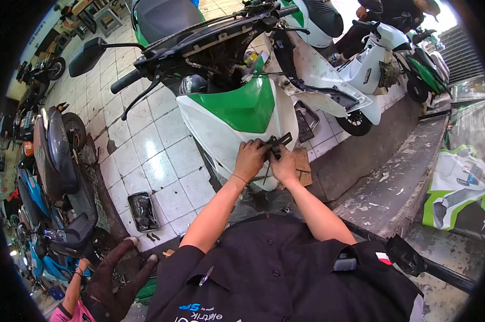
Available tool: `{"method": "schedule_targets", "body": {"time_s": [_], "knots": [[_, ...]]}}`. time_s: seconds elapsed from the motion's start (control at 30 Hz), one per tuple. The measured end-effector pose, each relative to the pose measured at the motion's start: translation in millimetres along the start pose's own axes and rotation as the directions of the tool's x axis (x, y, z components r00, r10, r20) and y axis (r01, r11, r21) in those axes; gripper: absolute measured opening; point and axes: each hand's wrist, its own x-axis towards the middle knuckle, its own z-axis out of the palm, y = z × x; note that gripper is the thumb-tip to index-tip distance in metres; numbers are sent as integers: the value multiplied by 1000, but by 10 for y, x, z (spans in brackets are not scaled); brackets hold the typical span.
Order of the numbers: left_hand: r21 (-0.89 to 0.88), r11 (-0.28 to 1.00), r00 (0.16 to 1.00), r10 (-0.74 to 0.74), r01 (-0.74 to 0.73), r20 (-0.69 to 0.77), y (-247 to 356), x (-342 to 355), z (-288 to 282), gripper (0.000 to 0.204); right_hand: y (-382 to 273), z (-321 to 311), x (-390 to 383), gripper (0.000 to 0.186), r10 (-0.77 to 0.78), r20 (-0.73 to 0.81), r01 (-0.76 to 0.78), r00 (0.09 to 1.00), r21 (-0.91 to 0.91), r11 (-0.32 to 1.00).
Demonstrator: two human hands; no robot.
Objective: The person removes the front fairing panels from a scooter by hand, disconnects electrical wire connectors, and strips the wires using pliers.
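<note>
Both hands are set together at the lower tip of the white and green front panel of the scooter. The left hand is curled closed, knuckles up, pressed against the panel's lower edge. The right hand is closed beside it, touching it, and a small black bracket-like part is pinched between the two; which fingers carry the grip cannot be told. A thin dark rod or tool shaft is seen hanging just below the hands, its type unclear.

Step judged in hand: the black part is being fitted or worked loose at the panel tip. The next move is judged to call for a steady hold on the panel from the left hand and a fine turn or push from the right, since the part is small and half hidden by fingers.

The panel is glossy moulded plastic, white around a green centre, tapering to a point at the hands. Above the panel, the black handlebar with rubber grip and a dark mirror are seen, and the dash area lies open with wiring exposed. Left of the panel, the floor is of worn white tiles, chipped in places; a shallow dark metal tray of small parts lies low left of the panel. Right of the panel, a rough, stained concrete ledge is seen. Another person's arm is seen far lower left.
</note>
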Motion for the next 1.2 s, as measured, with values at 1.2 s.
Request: {"method": "schedule_targets", "body": {"time_s": [1.2], "knots": [[177,984,999,30,-23,-37,-46,290,46,35,223,54,424,23,146,-159,-145,976,18,989]]}}
